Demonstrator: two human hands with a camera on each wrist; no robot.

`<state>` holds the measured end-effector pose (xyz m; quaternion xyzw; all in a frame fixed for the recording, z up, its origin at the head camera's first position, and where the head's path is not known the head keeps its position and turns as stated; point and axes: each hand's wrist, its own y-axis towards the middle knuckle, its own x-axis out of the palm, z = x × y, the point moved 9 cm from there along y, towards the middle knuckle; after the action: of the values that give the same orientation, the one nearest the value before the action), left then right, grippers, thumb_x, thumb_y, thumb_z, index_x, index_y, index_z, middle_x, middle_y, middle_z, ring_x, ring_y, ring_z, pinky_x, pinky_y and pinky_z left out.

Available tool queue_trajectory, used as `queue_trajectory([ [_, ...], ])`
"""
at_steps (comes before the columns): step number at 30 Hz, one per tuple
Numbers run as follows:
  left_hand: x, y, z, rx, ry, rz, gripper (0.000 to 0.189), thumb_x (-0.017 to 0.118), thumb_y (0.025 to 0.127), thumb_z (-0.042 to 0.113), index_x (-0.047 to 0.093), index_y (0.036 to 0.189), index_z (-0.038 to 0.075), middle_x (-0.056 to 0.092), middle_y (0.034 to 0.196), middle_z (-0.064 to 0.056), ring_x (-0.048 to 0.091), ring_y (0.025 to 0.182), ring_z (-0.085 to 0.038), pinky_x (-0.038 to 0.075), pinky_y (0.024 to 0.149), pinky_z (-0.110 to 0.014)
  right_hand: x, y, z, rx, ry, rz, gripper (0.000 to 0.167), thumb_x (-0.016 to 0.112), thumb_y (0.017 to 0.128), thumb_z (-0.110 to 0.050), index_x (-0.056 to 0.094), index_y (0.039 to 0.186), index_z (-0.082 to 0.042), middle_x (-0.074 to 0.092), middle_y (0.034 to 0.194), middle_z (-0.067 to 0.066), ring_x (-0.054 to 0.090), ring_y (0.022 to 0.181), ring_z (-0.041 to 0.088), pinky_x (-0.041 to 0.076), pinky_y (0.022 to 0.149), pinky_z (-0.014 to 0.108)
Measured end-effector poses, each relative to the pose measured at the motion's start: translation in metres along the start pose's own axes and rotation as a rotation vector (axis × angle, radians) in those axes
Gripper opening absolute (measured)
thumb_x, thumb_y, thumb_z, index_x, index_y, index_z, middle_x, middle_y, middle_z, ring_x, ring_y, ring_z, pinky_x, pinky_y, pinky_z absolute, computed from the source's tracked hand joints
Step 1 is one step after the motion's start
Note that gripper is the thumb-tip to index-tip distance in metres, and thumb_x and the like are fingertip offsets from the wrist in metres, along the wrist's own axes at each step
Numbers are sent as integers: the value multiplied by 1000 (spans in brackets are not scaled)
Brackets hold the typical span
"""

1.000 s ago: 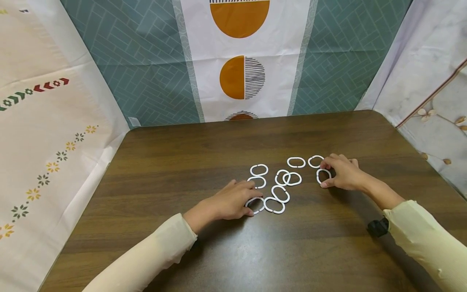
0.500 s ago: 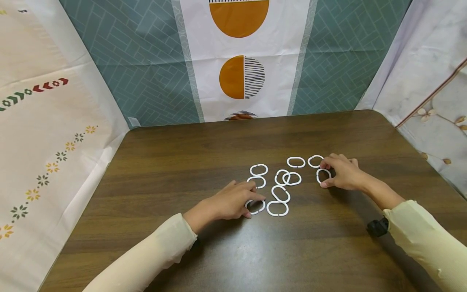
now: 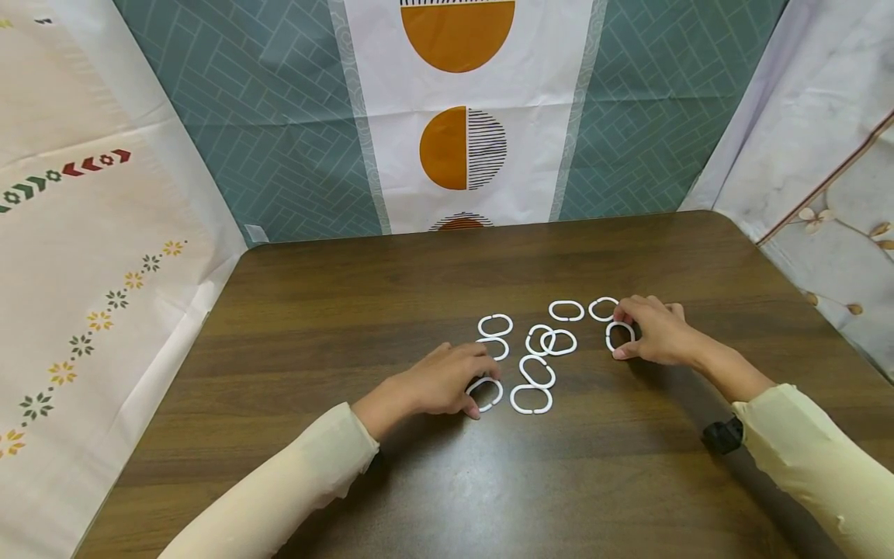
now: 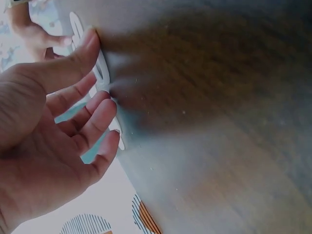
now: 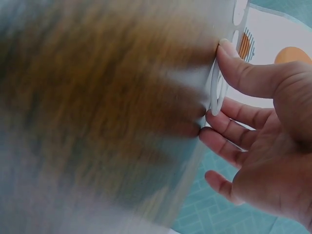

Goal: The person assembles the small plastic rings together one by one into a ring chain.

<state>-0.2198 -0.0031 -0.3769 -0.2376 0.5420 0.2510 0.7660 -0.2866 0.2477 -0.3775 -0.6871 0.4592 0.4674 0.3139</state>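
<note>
Several white oval plastic chain links, each with a small gap, lie on the brown wooden table. My left hand holds one link by its edges, the thumb at the near end and curled fingers at the far end. In the left wrist view the link shows between thumb and fingertips, close to the tabletop. Over at the right, my right hand pinches another link between thumb and fingers. The right wrist view shows this link spanning thumb tip and fingertips. A further link lies right by those fingers.
Just right of my left hand, a link touches another link. Beyond them, two links overlap. Two more links lie past my left fingers, and a single link lies farther back. Patterned cloths surround the table.
The link beside my left hand has shifted slightly right and nearer. My left index finger reached out, then drew back, and its link moved slightly left. My right hand is nearly still.
</note>
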Motion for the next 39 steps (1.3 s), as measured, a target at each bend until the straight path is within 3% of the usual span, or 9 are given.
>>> queue_trajectory([
  [9, 0, 1, -8, -48, -73, -19, 53, 89, 66, 32, 54, 102, 16, 53, 100, 5, 51, 95, -11, 36, 78, -31, 1, 0, -5, -31, -34, 4, 47, 86, 69, -20, 60, 104, -3, 58, 98, 9, 48, 100, 32, 24, 84, 59],
  [15, -1, -2, -7, -58, -111, -17, 52, 87, 69, 29, 54, 106, 15, 56, 101, 5, 52, 92, -8, 37, 85, -36, 0, 0, -8, -42, -57, 3, 47, 86, 70, -20, 60, 105, -3, 58, 98, 9, 48, 101, 32, 24, 85, 59],
  [25, -1, -3, 0, -9, -16, -12, 49, 85, 72, 30, 57, 110, 16, 58, 106, 6, 52, 98, -9, 35, 80, -32, 0, 0, -11, -76, -105, -1, 45, 86, 71, -22, 63, 105, -3, 59, 100, 10, 49, 101, 33, 25, 86, 60],
  [31, 0, -3, 1, -16, 20, -23, 49, 84, 73, 32, 59, 113, 17, 57, 109, 7, 52, 103, -10, 37, 85, -34, -2, -1, -15, -132, -154, 12, 42, 85, 70, -25, 65, 102, -5, 60, 98, 8, 52, 98, 32, 27, 88, 60],
  [39, -3, -4, -2, -37, -18, 20, 47, 82, 72, 36, 63, 111, 16, 58, 100, 7, 52, 91, -8, 39, 89, -38, -7, -2, -24, -221, -193, 98, 41, 82, 66, -27, 67, 99, -8, 61, 94, 4, 54, 94, 26, 32, 84, 54],
])
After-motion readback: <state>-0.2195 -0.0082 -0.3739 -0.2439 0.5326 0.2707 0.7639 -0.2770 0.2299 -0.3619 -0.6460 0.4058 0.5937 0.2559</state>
